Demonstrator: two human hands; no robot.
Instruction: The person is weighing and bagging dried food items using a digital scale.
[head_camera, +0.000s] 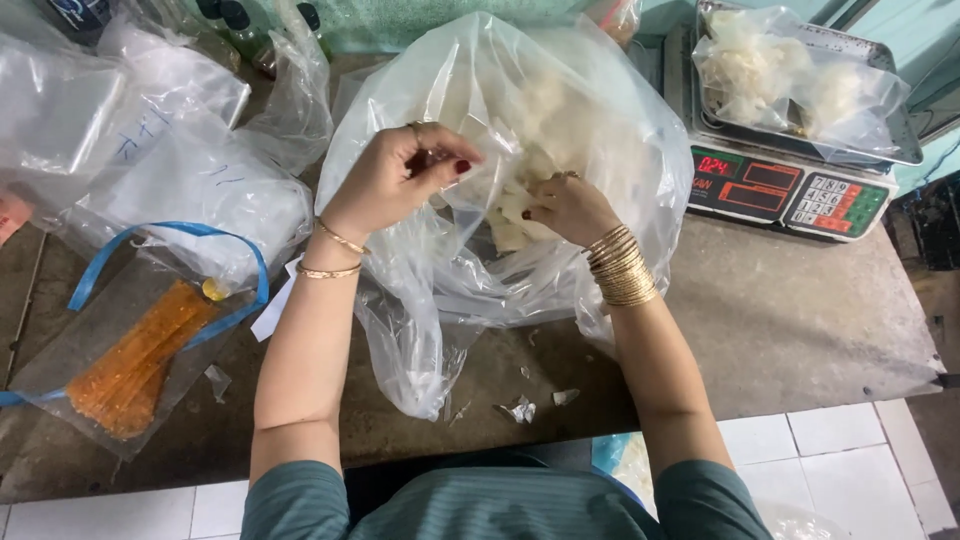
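- Big clear plastic bag (560, 130) lies on the grey bench (790, 320), its mouth turned toward the person; taken as landmark for everything below.
- Inside the bag: pale, off-white crackers (520, 110), heaped toward the far end.
- Left hand (395, 180) at the near left rim of the bag's mouth, fingers curled shut on a fold of the plastic and lifting it. Two thin gold bangles on that wrist.
- Right hand (570, 208) inside the bag's mouth, fingers closed narrow round a few pale pieces; a stack of gold bangles (620, 268) on the wrist sits at the bag's opening.
- Near the bag, on the bench toward the person: small white crumbs (520, 408) and a loose tail of the plastic.
- Left of the bag: a flat clear packet of orange sticks (135, 365), with a blue strap (165, 232) looped over it.
- Further left and behind that packet: a pile of more clear bags (170, 150), crumpled, contents not readable.
- Right of the bag, at the far edge of the bench: an electronic scale (790, 190) with a red-lit display and keypad.
- On the scale: a metal tray (905, 150) bearing a smaller clear bag of white crackers (770, 65).
- Below the bench's near edge: white tiles (840, 440) and the person's green striped shirt.
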